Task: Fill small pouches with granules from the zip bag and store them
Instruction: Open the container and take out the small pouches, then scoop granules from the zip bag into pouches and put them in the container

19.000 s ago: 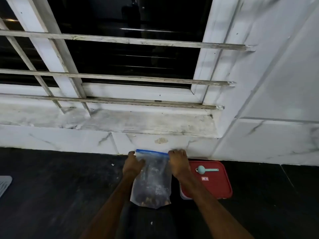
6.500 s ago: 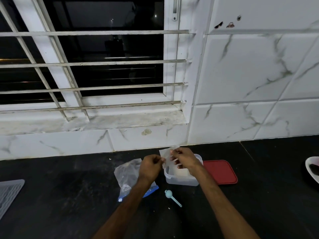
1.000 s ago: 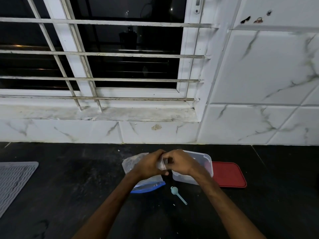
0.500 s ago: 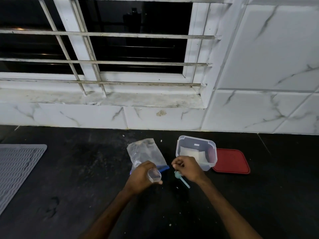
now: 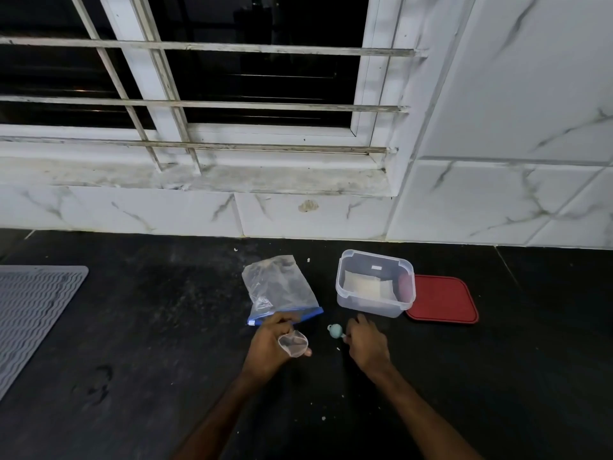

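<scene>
Head view: left hand [image 5: 269,346] curls round a small clear plastic pouch [image 5: 293,343], mouth open; right hand [image 5: 366,345] pinches the pale-blue plastic scoop [image 5: 335,331], handle hidden under fingers.

the black counter [image 5: 132,327] bore a clear zip bag [image 5: 278,287], an open clear tub [image 5: 371,308] near its right, a red lid [image 5: 441,298] just beside the tub, a ribbed grey mat [image 5: 30,310] far left, and scattered pale crumbs [image 5: 323,418].
</scene>
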